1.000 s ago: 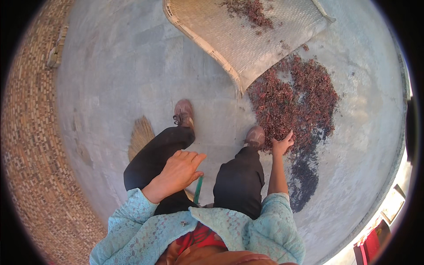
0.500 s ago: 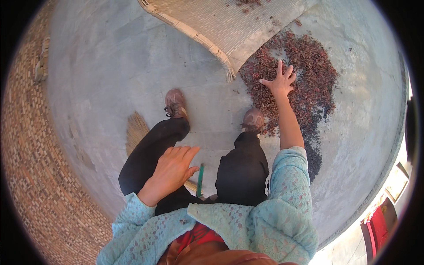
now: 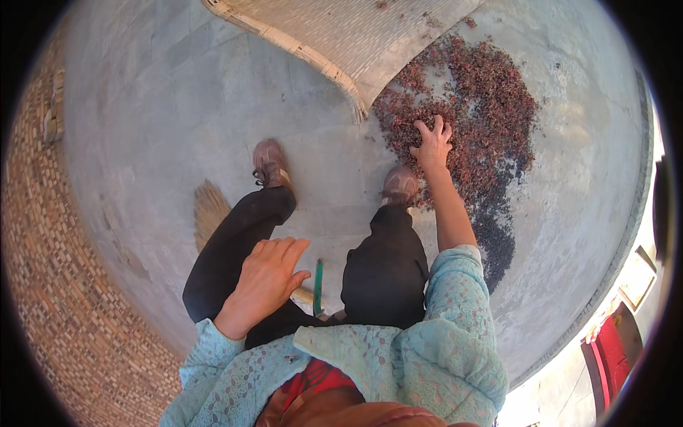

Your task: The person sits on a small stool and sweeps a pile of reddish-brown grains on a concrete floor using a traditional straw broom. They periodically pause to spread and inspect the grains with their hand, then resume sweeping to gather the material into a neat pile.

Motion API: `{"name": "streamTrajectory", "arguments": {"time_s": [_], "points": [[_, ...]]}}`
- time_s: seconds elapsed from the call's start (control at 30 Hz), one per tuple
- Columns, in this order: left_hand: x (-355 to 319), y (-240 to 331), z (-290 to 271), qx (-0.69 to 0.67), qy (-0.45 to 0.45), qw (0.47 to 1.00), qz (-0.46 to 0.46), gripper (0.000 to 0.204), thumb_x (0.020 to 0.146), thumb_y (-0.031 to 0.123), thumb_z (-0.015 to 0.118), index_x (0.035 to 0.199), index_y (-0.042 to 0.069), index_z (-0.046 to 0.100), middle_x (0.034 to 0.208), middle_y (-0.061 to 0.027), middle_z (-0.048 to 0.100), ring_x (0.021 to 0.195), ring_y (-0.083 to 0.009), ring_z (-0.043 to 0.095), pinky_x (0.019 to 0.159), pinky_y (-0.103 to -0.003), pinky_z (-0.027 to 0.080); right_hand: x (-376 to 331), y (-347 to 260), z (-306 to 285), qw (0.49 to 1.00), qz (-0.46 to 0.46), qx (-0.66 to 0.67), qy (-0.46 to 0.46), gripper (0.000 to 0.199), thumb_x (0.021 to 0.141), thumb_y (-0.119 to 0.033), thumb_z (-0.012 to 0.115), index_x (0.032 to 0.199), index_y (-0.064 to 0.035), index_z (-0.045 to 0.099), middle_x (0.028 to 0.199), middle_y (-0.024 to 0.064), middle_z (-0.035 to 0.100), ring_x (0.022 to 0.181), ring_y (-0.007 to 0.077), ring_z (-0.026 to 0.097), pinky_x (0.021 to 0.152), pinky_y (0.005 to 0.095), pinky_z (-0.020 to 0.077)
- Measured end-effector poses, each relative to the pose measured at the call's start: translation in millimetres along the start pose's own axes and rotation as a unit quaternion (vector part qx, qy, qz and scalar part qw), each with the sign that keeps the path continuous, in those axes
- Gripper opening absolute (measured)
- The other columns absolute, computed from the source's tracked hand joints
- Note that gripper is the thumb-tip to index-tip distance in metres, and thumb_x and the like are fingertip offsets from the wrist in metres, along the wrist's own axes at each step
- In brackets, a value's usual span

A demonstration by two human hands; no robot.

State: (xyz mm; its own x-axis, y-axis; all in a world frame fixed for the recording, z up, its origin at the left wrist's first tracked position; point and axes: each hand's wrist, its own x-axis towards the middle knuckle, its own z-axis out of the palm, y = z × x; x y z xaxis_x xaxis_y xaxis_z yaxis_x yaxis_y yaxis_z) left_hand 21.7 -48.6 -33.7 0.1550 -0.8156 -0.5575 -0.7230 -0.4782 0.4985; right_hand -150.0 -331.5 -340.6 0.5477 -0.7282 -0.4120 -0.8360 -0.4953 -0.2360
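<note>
A spread pile of small dried dark-red husks [image 3: 491,99] lies on the concrete, with small black seeds [image 3: 491,245] strewn along its near side. My right hand [image 3: 432,148] reaches down onto the pile's near left part, just past my right shoe. Its fingers are apart and slightly bent, with the tips among the husks; nothing shows gripped in it. Over my left thigh, my left hand [image 3: 267,276] is held palm down, fingers straight and thumb out, holding nothing.
A woven mat or tray [image 3: 356,43] with a bound rim borders the pile at upper left, a few husks on it. A straw broom head [image 3: 210,213] lies beside my left leg. Between my knees stands a green strip [image 3: 318,285]. Brick paving [image 3: 78,306] runs along the left.
My right hand has drawn toward me across the husks, its fingers more bent than before. My left hand stays over the thigh. The whole view has shifted slightly.
</note>
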Motion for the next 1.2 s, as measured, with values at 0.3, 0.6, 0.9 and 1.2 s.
{"name": "streamTrajectory", "arguments": {"time_s": [0.3, 0.6, 0.9, 1.2], "points": [[-4, -1, -2, -0.006, 0.011, 1.0, 0.003, 0.052, 0.076, 0.018, 0.076, 0.122, 0.003, 0.055, 0.114, -0.0156, 0.06, 0.106, -0.0342, 0.057, 0.09, -0.042, 0.044, 6, 66, -4, 0.954, 0.05, 0.261, 0.14, 0.047, 0.058, 0.005, 0.077, 0.097, -0.0172, 0.064, 0.121, 0.0107, 0.049, 0.111, 0.0346, 0.052, 0.09, 0.0425, 0.0479], [-10, 0, -2, -0.009, 0.025, 1.0, 0.007, 0.052, 0.076, 0.015, 0.075, 0.123, 0.003, 0.054, 0.115, -0.0149, 0.06, 0.107, -0.034, 0.056, 0.091, -0.041, 0.044, -20, 115, -33, 0.604, 0.091, 0.789, 0.075, 0.046, 0.068, 0.015, 0.066, 0.1, -0.0177, 0.057, 0.101, -0.002, 0.06, 0.098, 0.0193, 0.058, 0.079, 0.0402, 0.0528], [-12, 1, -4, -0.011, 0.033, 0.999, 0.012, 0.052, 0.077, 0.016, 0.074, 0.124, 0.002, 0.054, 0.116, -0.0161, 0.061, 0.108, -0.0343, 0.056, 0.092, -0.042, 0.044, -42, 139, -34, 0.427, 0.083, 0.897, 0.077, 0.049, 0.072, 0.006, 0.065, 0.118, -0.01, 0.06, 0.116, 0.0092, 0.065, 0.108, 0.0305, 0.061, 0.09, 0.0521, 0.0525], [-13, -2, -2, -0.011, 0.037, 0.999, 0.011, 0.053, 0.077, 0.016, 0.074, 0.123, 0.002, 0.054, 0.116, -0.0163, 0.06, 0.107, -0.0348, 0.056, 0.092, -0.042, 0.044, -48, 127, -29, 0.393, 0.061, 0.917, 0.004, 0.057, 0.07, 0.008, 0.065, 0.124, -0.0109, 0.057, 0.118, 0.0087, 0.063, 0.11, 0.0319, 0.059, 0.089, 0.0546, 0.0526]]}}
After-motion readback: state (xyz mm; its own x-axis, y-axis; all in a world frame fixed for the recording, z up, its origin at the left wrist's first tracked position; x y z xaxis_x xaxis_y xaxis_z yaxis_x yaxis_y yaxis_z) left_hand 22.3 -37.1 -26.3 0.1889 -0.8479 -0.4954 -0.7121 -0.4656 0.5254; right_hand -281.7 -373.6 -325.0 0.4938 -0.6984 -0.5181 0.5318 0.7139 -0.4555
